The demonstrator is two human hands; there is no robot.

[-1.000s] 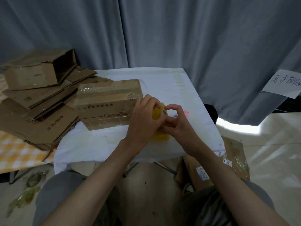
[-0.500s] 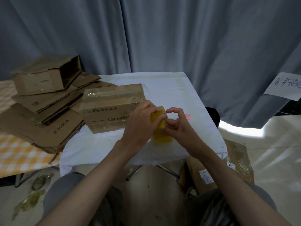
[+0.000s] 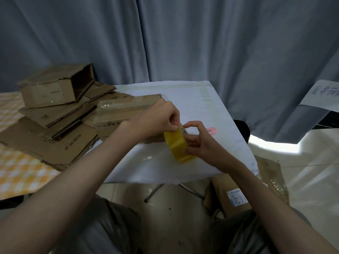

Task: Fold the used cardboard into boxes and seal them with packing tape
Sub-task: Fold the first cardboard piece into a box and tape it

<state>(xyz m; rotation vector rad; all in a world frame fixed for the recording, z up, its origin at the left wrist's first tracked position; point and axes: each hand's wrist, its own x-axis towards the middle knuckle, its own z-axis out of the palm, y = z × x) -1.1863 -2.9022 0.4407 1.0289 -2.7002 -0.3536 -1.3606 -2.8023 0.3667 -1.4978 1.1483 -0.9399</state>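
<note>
Both hands hold the yellow tape roll [image 3: 178, 146] just above the counter [image 3: 192, 99]: right hand [image 3: 199, 143] grips its side, left hand [image 3: 157, 121] fingers pinch its top edge. Taped box [image 3: 121, 110] sits behind.

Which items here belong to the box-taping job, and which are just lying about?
In the job:
- tape roll, gripped by both the left hand and the right hand
- taped box on the white table
- flattened cardboard stack

Lying about:
- pink object
- handwritten paper
- labelled box on the floor
</note>
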